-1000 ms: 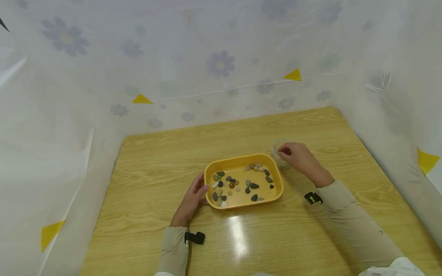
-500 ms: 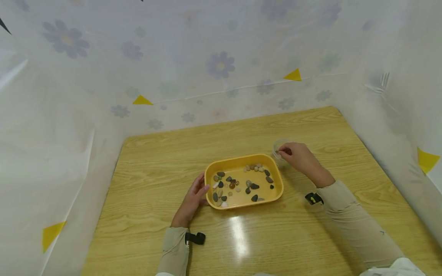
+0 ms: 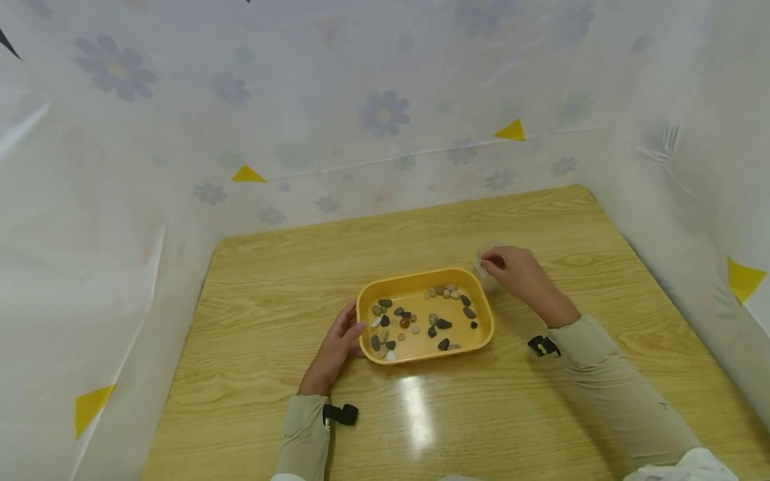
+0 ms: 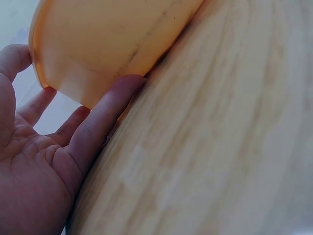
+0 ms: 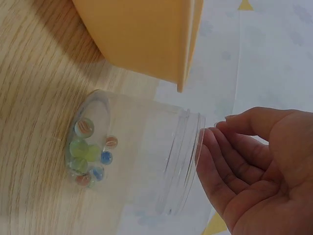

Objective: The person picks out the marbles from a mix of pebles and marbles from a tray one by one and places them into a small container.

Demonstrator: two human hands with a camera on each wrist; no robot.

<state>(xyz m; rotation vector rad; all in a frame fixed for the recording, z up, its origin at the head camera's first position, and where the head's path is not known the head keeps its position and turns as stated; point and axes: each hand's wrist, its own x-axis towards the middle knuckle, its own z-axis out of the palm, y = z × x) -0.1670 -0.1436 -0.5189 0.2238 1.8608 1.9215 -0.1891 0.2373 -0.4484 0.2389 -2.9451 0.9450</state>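
In the head view, a yellow plastic tray [image 3: 424, 274] with several pebbles [image 3: 444, 324] in it sits mid-table. My left hand [image 3: 332, 347] holds its left end, thumb at the rim and fingers against the outer wall; the left wrist view shows this tray wall [image 4: 112, 44] up close. Just beyond the tray's right corner stands a clear jar [image 5: 142, 152]. Several glass marbles [image 5: 85, 147], green, blue and brown-striped, lie at its bottom. Over the jar's mouth is my right hand [image 5: 274, 166], fingers loosely bent and thumb near the fingertips. Nothing shows between them.
The wood-grain table [image 3: 271, 287] extends around the tray on all sides. Pale flowered sheeting [image 3: 385, 160] walls the table at the back and both sides, with yellow triangles [image 3: 510, 131] stuck on it.
My right hand has shifted slightly up and left over the jar's mouth. A small thing seen at its fingertips half a second ago is no longer visible there. Left hand and tray stay put.
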